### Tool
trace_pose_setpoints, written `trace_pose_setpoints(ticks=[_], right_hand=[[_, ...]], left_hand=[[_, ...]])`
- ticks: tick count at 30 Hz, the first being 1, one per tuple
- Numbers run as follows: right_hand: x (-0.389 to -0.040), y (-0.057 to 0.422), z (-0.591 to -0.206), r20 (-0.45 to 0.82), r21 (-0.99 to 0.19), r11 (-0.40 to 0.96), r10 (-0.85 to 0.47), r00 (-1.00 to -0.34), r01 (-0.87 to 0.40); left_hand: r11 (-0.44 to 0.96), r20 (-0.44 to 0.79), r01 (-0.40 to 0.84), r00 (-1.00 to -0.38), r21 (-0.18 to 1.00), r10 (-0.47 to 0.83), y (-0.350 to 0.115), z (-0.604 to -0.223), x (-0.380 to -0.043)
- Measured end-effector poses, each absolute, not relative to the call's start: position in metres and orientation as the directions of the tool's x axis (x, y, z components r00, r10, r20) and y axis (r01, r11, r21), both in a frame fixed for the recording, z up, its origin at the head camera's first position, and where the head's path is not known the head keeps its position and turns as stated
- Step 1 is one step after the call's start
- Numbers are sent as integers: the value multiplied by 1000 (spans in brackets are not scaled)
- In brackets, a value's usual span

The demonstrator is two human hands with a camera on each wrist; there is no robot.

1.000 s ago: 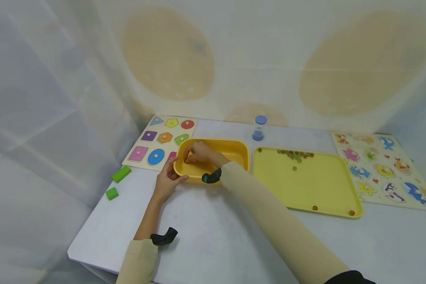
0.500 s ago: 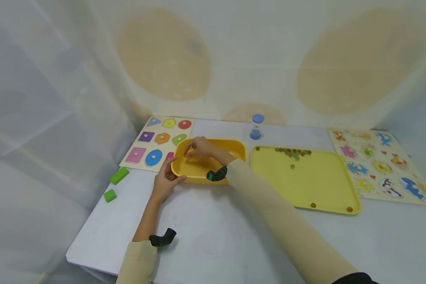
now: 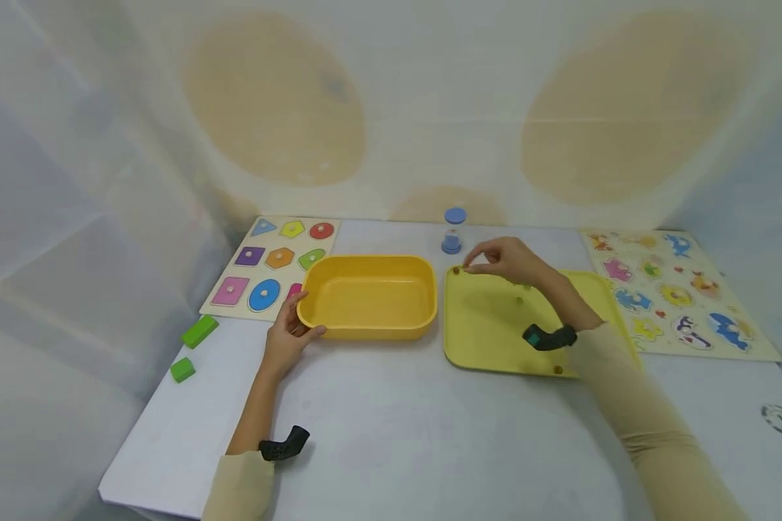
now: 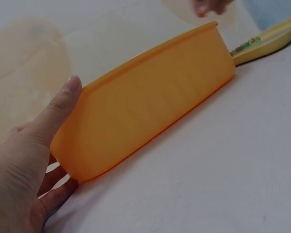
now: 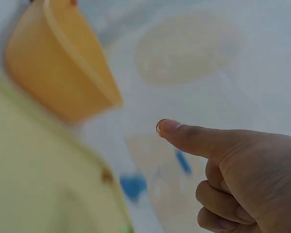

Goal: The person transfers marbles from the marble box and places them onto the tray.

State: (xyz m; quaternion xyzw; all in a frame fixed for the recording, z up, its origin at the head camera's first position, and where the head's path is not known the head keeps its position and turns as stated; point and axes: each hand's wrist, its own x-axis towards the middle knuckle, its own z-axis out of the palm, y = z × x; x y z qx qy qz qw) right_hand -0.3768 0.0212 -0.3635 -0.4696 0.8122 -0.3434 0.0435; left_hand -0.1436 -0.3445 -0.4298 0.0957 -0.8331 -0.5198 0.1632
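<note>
A deep yellow plastic basin stands on the white table. My left hand grips its left end, thumb on the near wall and fingers round the corner, as the left wrist view also shows. Over the far left corner of a flat yellow tray, my right hand pinches a small orange bead at the thumb tip. Beneath those fingers, a brown bead lies in the tray's corner. A green bead lies farther in; the hand and forearm hide most of the other beads.
Behind the basin lies a shape puzzle board. An animal puzzle board is right of the tray. A blue sand timer stands at the back. Two green blocks sit near the left table edge.
My right hand has left the basin's inside and moved right, over the tray's far left corner. My left hand keeps its hold on the basin. The head view has shifted slightly.
</note>
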Motion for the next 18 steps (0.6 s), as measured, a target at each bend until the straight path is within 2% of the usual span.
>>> trace_pose_setpoints(ticks=[4,8,18], right_hand=[[-383,81,-395,234,-589,432,-718,-656,-683],[-387,117,-421,244,-605,497,-627,-740,-622],[-390,131,-458,160,-589,596,-576,-802,-546]], left_hand=[[438,174,10,-926,899,-336,-358,-441,-145],[446,185,16,-923,895,-338,-365,-447,-146],[465,170,-7,-926,885,-338,-364,-440,-142]])
